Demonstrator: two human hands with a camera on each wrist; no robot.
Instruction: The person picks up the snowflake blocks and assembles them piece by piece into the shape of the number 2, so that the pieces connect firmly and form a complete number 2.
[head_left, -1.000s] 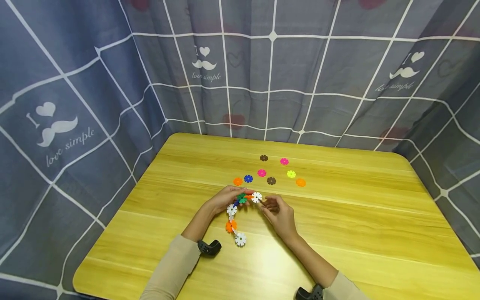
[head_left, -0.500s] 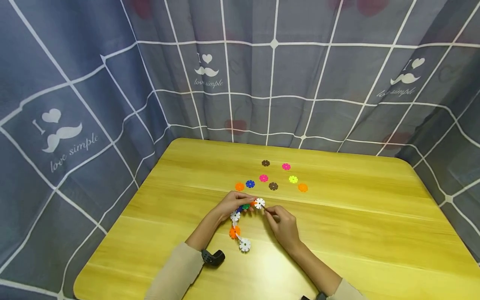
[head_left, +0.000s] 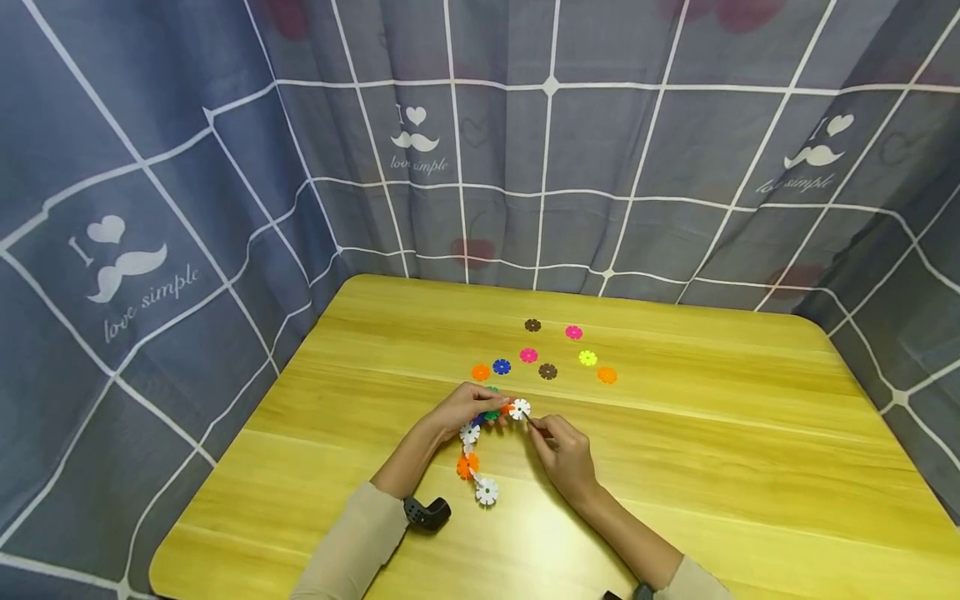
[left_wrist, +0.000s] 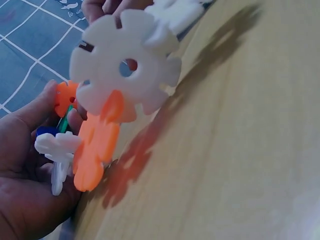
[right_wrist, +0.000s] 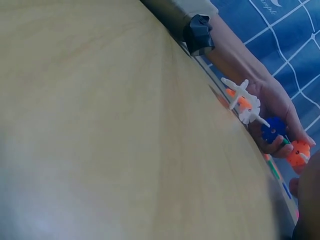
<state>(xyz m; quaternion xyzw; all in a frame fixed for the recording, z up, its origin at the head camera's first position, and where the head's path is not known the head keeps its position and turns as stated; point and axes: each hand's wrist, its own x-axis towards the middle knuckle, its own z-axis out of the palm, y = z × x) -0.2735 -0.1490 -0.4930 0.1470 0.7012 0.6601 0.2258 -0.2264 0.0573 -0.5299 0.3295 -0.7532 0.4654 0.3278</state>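
A chain of notched plastic discs curves over the table in the head view. My left hand (head_left: 459, 410) grips its upper part, with a green disc (head_left: 491, 414) partly behind the fingers. In the left wrist view the thumb and a finger pinch an orange disc (left_wrist: 65, 97); a blue disc (left_wrist: 46, 131) lies in the palm. The chain's lower end has an orange disc (head_left: 467, 465) and a white disc (head_left: 487, 491). At its other end is a white disc (head_left: 520, 408). My right hand (head_left: 567, 457) pinches a thin dark brown disc against that white disc's lower edge.
Beyond the hands lie several loose discs: an orange disc (head_left: 481, 372), a blue disc (head_left: 502, 367), pink ones, a brown disc (head_left: 547, 372), a yellow disc (head_left: 588, 357) and another orange one. A checked curtain (head_left: 495, 217) surrounds the wooden table (head_left: 712, 417).
The head view has tilted slightly. My left fingers have shifted over the green disc, covering more of it. My right hand still holds the brown disc at the white one.
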